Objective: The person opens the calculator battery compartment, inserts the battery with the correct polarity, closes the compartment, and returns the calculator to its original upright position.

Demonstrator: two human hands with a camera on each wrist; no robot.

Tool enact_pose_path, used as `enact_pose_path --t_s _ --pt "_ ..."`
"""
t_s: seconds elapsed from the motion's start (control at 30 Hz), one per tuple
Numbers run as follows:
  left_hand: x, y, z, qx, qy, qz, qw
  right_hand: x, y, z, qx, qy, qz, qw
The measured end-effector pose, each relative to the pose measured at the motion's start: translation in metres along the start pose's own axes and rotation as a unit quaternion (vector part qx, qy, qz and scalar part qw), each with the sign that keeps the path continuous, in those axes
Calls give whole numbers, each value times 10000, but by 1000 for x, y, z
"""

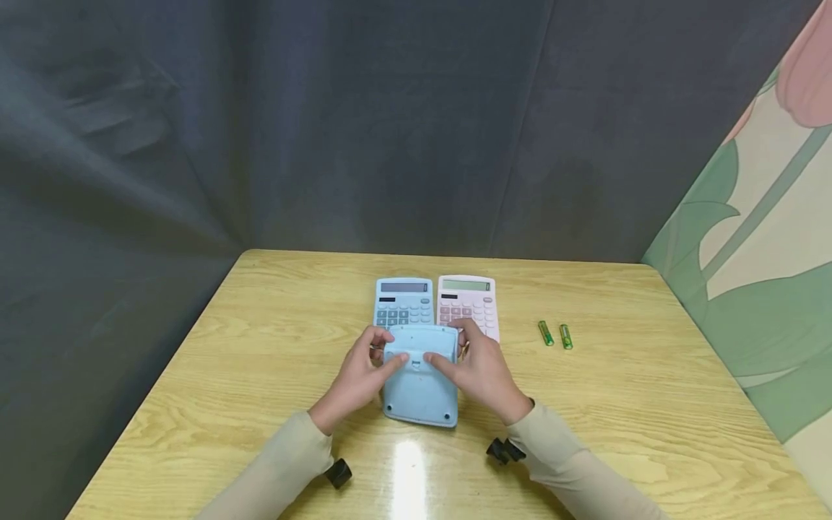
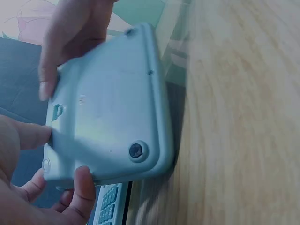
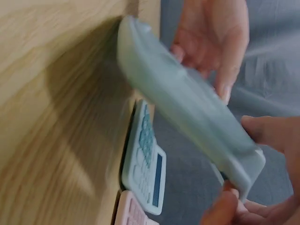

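A light blue calculator (image 1: 421, 393) is held up off the table, its back turned toward me. Its battery cover latch (image 1: 416, 363) shows between my two thumbs. My left hand (image 1: 361, 375) grips the calculator's left side, thumb on the back and fingers curled behind the edge. On the opposite side, my right hand (image 1: 482, 370) grips it the same way. The left wrist view shows the calculator's back (image 2: 112, 108) with a round dark foot (image 2: 136, 150) near one corner. In the right wrist view the calculator (image 3: 187, 103) is seen edge-on, slightly blurred.
Behind the held calculator lie a blue calculator (image 1: 404, 297) and a pink calculator (image 1: 468, 296), faces up, displays reading 0. Two green batteries (image 1: 555, 334) lie to their right on the wooden table (image 1: 624, 404). A dark curtain (image 1: 403, 130) hangs at the back.
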State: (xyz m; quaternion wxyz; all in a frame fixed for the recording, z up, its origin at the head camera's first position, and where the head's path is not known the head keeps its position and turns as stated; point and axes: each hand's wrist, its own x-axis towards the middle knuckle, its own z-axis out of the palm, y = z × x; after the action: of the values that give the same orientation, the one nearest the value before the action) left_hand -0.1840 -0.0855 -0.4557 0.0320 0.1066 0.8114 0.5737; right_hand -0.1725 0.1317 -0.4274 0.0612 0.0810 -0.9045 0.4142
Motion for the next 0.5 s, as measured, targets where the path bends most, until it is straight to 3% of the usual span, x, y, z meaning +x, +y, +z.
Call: enact_pose_path --t_s 0.23,0.5 --pt "-2 -5 5 -751 -324 -442 9957 -3 -10 -9 546 -199 -324 9978" --pt "-8 1 10 -999 -1182 -737 9852 -3 -22 -14 971 -643 -528 9918"
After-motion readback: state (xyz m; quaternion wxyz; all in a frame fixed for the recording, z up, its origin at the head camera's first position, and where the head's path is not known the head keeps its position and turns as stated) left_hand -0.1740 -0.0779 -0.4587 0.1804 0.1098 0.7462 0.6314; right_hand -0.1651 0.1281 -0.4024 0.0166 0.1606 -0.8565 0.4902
